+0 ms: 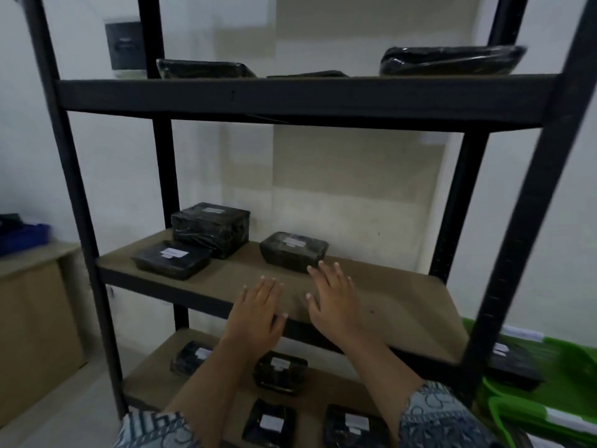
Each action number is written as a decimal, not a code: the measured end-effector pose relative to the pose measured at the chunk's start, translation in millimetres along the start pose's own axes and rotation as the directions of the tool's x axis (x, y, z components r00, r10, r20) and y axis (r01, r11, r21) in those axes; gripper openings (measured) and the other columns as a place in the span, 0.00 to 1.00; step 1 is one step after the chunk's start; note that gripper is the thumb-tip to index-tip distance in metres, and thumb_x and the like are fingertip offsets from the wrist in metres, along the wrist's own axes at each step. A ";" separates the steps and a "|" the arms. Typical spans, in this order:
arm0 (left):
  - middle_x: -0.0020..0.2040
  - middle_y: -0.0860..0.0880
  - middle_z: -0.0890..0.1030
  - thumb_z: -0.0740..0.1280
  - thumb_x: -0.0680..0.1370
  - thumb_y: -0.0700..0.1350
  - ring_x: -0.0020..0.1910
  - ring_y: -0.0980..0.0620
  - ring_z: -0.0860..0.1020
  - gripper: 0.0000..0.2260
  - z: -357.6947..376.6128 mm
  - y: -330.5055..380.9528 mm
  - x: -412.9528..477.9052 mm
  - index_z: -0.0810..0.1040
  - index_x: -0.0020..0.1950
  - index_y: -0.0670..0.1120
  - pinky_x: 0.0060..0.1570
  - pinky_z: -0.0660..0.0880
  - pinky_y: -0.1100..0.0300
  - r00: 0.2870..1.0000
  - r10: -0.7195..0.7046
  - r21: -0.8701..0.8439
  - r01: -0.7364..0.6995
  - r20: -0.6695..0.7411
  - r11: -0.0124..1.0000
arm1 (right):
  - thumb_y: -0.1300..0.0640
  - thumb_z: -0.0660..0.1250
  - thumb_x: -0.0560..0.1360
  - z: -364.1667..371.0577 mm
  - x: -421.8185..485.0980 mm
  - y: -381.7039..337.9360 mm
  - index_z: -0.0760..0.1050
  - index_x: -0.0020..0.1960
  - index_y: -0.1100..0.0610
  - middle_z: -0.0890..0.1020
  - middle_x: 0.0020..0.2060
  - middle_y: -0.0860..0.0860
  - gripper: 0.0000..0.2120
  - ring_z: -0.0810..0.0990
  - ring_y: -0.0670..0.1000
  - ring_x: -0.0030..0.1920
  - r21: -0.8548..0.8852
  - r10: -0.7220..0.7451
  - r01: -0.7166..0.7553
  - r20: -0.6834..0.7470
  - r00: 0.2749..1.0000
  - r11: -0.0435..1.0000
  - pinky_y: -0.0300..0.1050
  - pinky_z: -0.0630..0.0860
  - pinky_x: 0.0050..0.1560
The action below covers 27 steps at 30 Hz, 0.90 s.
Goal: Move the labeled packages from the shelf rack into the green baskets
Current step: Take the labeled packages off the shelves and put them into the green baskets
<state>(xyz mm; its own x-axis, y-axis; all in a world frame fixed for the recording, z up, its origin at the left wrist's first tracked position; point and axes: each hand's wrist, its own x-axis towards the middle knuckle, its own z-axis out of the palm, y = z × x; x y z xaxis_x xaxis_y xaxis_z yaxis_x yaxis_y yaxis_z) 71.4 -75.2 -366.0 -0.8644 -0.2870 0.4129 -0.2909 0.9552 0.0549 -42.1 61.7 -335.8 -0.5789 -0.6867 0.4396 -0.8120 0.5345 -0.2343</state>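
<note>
A black metal shelf rack [303, 98] stands before me. On its middle shelf lie three black wrapped packages with white labels: a tall one [210, 228], a flat one [172, 258] and a small one [293, 250]. My left hand [260, 310] and my right hand [334, 300] reach over the middle shelf with fingers spread, both holding nothing. The right fingertips are just short of the small package. Several labeled packages [279, 371] sit on the lower shelf. Green baskets [555, 383] stand at the lower right; one holds a black package [513, 367].
Three black wrapped packages [452, 61] lie on the top shelf. A brown cabinet [35, 312] with a blue tray [22, 236] on it stands at the left. The rack's front right post [529, 202] rises between the shelf and the baskets.
</note>
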 end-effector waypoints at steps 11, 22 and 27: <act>0.74 0.47 0.63 0.41 0.75 0.68 0.73 0.48 0.57 0.36 53.0 -96.1 60.5 0.64 0.73 0.48 0.70 0.49 0.50 0.994 0.048 -0.125 -0.035 0.097 0.992 | 0.50 0.63 0.76 66.6 133.9 7.6 0.46 0.77 0.48 0.46 0.77 0.52 0.36 0.44 0.60 0.76 -0.176 0.116 -0.100 0.085 0.990 0.979 0.63 0.52 0.73; 0.58 0.51 0.79 0.57 0.75 0.60 0.58 0.49 0.76 0.21 61.8 -101.9 58.6 0.77 0.61 0.51 0.56 0.72 0.52 0.995 0.056 -0.128 -0.066 -0.078 0.990 | 0.59 0.58 0.79 89.1 137.2 26.3 0.58 0.75 0.45 0.57 0.76 0.47 0.27 0.48 0.56 0.77 -0.160 0.082 -0.069 0.080 0.993 0.985 0.50 0.72 0.63; 0.60 0.50 0.78 0.55 0.76 0.60 0.61 0.48 0.75 0.23 64.0 -102.5 57.8 0.76 0.62 0.49 0.59 0.71 0.51 0.997 0.051 -0.110 -0.058 -0.063 0.992 | 0.63 0.69 0.72 82.6 114.5 29.8 0.72 0.68 0.47 0.70 0.70 0.51 0.26 0.61 0.60 0.74 -0.096 0.067 -0.070 -0.037 0.997 0.993 0.58 0.77 0.58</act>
<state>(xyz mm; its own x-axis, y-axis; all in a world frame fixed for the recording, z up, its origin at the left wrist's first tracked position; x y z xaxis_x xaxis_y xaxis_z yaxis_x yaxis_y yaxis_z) 25.0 -194.4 -406.0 -0.8507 -0.2328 0.4712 -0.1938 0.9723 0.1305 -138.7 -41.8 -364.1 -0.6288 -0.6306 0.4549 -0.7584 0.6264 -0.1801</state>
